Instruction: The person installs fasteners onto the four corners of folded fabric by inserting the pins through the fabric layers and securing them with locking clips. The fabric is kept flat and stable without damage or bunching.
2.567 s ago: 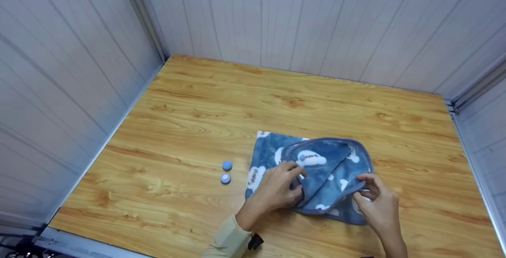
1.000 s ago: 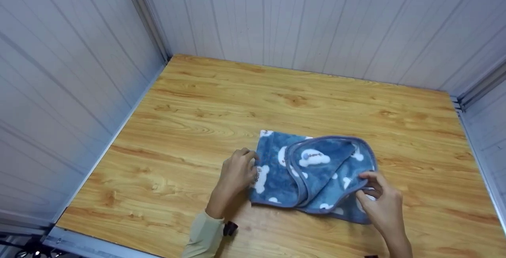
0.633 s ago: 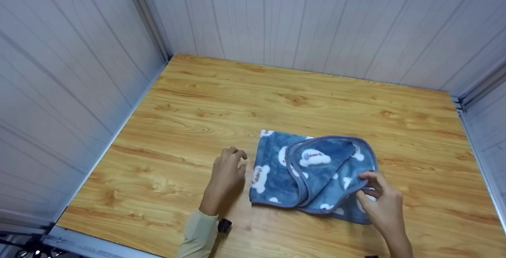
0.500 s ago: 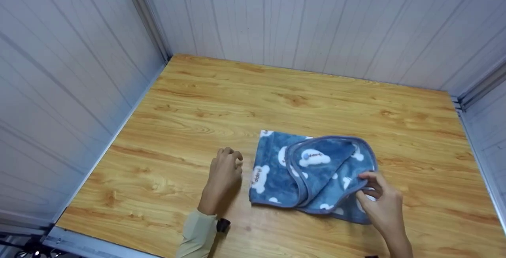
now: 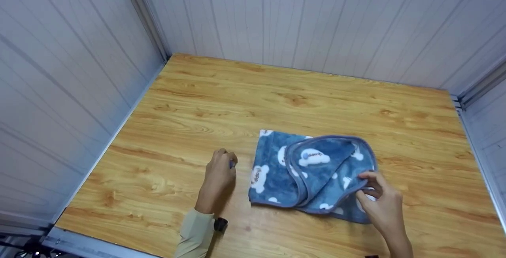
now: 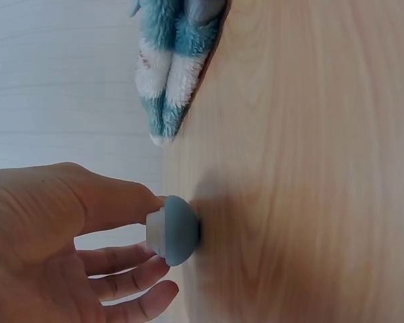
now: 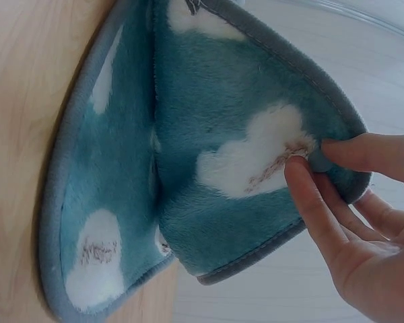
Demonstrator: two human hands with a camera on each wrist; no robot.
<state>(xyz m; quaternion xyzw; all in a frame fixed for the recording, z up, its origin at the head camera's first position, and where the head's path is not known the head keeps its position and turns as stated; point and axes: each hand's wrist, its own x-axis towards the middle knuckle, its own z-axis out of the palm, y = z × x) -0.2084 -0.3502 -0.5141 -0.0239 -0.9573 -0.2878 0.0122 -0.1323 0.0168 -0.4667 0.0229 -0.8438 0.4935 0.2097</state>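
A small blue-grey dome-shaped piece with a whitish stub point(image 6: 180, 232) is pinched in my left hand point(image 5: 219, 171), low over the table left of the blanket. In the left wrist view the thumb lies on one side of it and the fingers on the other. A folded blue fleece blanket point(image 5: 272, 187) with white cloud patches lies on the table. My right hand point(image 5: 381, 206) pinches its raised edge at the right. In the right wrist view a small blue-grey piece point(image 7: 319, 161) shows between thumb and forefinger there, against the fleece. A round blue spot point(image 5: 305, 156) sits on one cloud.
The wood-grain table point(image 5: 158, 131) is enclosed by pale panels at the back point(image 5: 276, 21), left point(image 5: 59, 72) and right. A black camera mount point(image 5: 220, 224) is on the left wrist. A metal rail point(image 5: 91, 246) runs along the front left edge.
The left hand has left the blanket and moved left, where it now holds the small domed piece. Two small round pieces stood there earlier. The right hand keeps its pinch on the blanket.
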